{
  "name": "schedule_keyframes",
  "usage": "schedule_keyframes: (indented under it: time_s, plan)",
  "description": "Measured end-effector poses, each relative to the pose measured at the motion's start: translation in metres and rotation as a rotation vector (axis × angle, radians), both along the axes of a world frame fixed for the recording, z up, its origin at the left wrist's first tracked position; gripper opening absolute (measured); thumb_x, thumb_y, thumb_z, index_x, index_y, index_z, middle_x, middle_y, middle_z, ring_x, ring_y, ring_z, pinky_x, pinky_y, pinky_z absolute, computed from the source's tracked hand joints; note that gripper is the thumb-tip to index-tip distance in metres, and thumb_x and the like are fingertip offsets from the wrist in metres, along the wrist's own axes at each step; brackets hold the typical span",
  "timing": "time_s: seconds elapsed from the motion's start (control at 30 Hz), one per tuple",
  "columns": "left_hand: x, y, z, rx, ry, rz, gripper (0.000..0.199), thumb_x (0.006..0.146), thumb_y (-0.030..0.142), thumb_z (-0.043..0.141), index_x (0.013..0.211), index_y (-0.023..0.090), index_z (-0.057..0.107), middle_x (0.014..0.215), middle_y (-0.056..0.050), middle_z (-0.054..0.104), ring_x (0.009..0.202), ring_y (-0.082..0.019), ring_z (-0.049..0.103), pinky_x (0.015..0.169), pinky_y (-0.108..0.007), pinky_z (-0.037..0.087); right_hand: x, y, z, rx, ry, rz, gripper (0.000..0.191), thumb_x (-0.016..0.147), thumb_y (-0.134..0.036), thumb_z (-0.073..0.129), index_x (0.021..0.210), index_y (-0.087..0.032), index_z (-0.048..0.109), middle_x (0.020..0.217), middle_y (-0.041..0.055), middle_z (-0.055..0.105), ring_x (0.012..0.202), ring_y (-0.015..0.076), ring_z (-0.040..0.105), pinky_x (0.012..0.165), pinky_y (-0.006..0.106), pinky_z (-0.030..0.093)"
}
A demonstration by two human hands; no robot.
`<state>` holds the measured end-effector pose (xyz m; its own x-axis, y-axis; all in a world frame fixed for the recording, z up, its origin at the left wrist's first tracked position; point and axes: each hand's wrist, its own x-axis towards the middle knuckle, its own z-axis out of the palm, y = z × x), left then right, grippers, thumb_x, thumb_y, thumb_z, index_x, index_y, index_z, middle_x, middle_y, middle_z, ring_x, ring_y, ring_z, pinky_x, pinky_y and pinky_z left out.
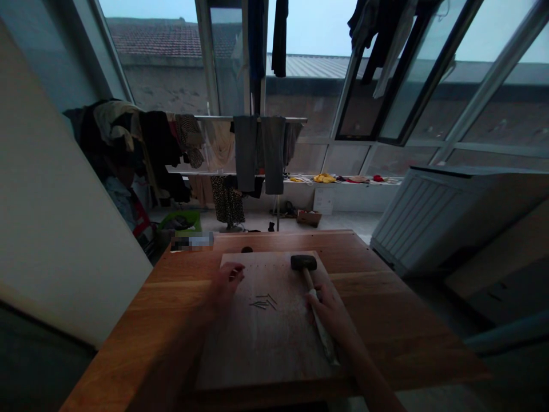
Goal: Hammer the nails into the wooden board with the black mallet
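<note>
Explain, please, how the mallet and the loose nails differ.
The mallet has a thick, dark head and a paler handle, while the nails are thin slivers.
The mallet is one large tool; the nails are several small pieces.
The right hand grips the mallet, whereas the nails lie untouched.
Both appear against the board.

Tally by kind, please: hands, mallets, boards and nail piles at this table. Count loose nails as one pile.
Hands: 2, left hand and right hand
Mallet: 1
Board: 1
Nail pile: 1 (single nails overlap, too small to count surely)
Total: 5
</note>
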<state>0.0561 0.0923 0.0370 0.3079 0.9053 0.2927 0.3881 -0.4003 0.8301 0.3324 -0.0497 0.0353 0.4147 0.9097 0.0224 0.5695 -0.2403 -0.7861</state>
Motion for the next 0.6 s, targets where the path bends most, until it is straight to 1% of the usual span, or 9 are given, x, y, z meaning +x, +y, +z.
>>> schedule_keyframes:
  time_s: [0.07,0.1,0.13,0.2,0.3,0.4,0.5,0.6]
  plan:
    - [-0.002,0.017,-0.004,-0.142,-0.152,0.043,0.024,0.089,0.033,0.057,0.103,0.016,0.065,0.094,-0.007,0.068,0.079,-0.02,0.072,0.075,-0.036,0.063,-0.001,0.0,0.0,-0.009,0.028,-0.002,0.027,0.085,-0.044,0.047,0.096,-0.021,0.058,0.08,0.0038,0.07,0.082,0.0236,0.07,0.074,0.033,0.052]
    - [-0.003,0.024,-0.006,-0.192,-0.194,0.061,0.026,0.088,0.034,0.057,0.105,0.015,0.064,0.093,-0.007,0.067,0.077,-0.02,0.072,0.074,-0.036,0.063,-0.001,0.0,0.0,-0.013,0.038,-0.006,0.027,0.086,-0.043,0.047,0.098,-0.021,0.058,0.079,0.0037,0.07,0.081,0.0236,0.07,0.073,0.033,0.052]
    - [-0.002,0.029,-0.008,-0.222,-0.211,0.079,0.026,0.088,0.033,0.056,0.106,0.015,0.063,0.092,-0.007,0.067,0.076,-0.019,0.072,0.072,-0.035,0.063,-0.002,0.0,0.0,-0.017,0.045,-0.011,0.027,0.085,-0.042,0.047,0.098,-0.021,0.058,0.08,0.0041,0.07,0.082,0.0239,0.07,0.073,0.034,0.052]
    - [-0.001,0.037,-0.011,-0.217,-0.166,0.098,0.026,0.085,0.028,0.058,0.107,0.014,0.063,0.094,-0.008,0.067,0.075,-0.018,0.071,0.07,-0.033,0.062,-0.003,0.0,0.001,-0.019,0.052,-0.019,0.028,0.085,-0.041,0.048,0.1,-0.021,0.059,0.083,0.0059,0.071,0.086,0.0249,0.069,0.075,0.034,0.051]
    - [0.0,0.044,-0.012,-0.134,-0.007,0.057,0.028,0.08,0.018,0.061,0.107,0.014,0.065,0.101,-0.009,0.07,0.082,-0.02,0.071,0.073,-0.032,0.061,-0.004,-0.001,0.004,-0.021,0.057,-0.026,0.031,0.083,-0.042,0.049,0.101,-0.02,0.061,0.089,0.0086,0.072,0.09,0.0259,0.069,0.079,0.035,0.051]
    - [0.001,0.048,-0.008,-0.039,0.205,0.011,0.03,0.081,0.01,0.058,0.109,0.015,0.067,0.103,-0.009,0.073,0.092,-0.021,0.071,0.086,-0.035,0.058,-0.004,-0.001,0.006,-0.024,0.061,-0.036,0.032,0.083,-0.042,0.051,0.101,-0.019,0.062,0.094,0.0101,0.072,0.094,0.0261,0.068,0.081,0.034,0.05]
    - [0.004,0.049,-0.002,0.11,0.45,-0.023,0.029,0.086,0.006,0.053,0.108,0.016,0.07,0.108,-0.01,0.074,0.103,-0.023,0.069,0.098,-0.037,0.053,-0.004,-0.001,0.005,-0.025,0.06,-0.049,0.029,0.083,-0.042,0.053,0.1,-0.02,0.061,0.089,0.0086,0.072,0.092,0.0263,0.068,0.079,0.033,0.049]
    - [0.005,0.049,0.005,0.199,0.61,-0.077,0.032,0.088,0.003,0.049,0.107,0.016,0.071,0.109,-0.01,0.074,0.108,-0.024,0.066,0.099,-0.037,0.05,-0.004,0.0,0.002,-0.012,0.065,-0.052,0.026,0.083,-0.04,0.054,0.099,-0.02,0.061,0.085,0.0073,0.071,0.088,0.0262,0.069,0.078,0.034,0.049]
